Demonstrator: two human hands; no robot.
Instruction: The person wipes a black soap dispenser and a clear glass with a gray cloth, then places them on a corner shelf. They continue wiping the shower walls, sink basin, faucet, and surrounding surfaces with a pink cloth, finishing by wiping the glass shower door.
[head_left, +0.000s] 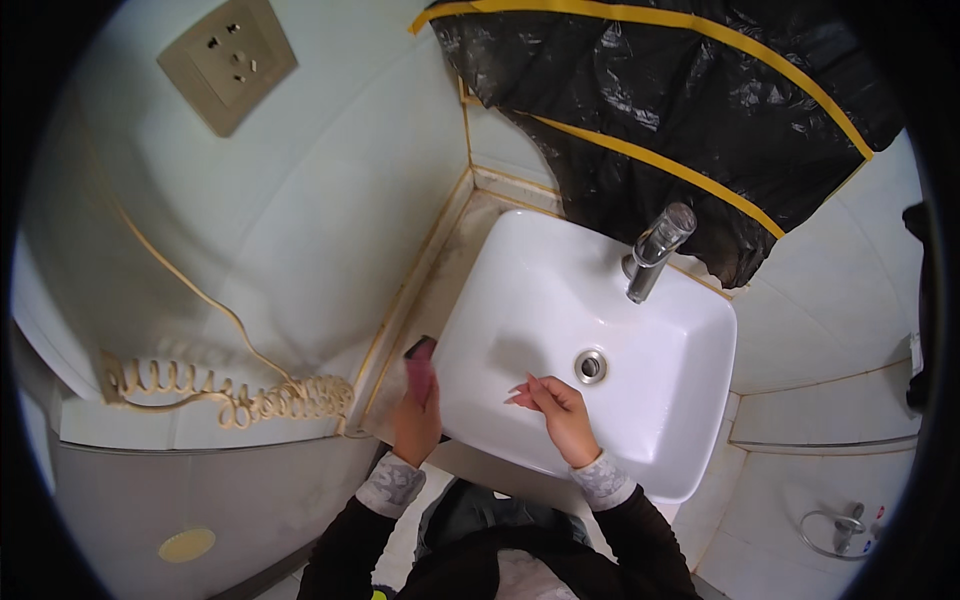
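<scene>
My left hand grips a small pink item with a dark end, upright beside the left rim of the white ceramic washbasin. Motion blur keeps me from telling exactly what that item is. Over the basin's front part is my right hand, its fingers bent and slightly apart, with nothing visible in them. Behind it lies the metal drain. The chrome faucet stands at the basin's back edge.
Black plastic sheeting held with yellow tape covers the back wall and hangs behind the faucet. A coiled beige cord lies on the left ledge, below a wall socket. A shower valve is at lower right.
</scene>
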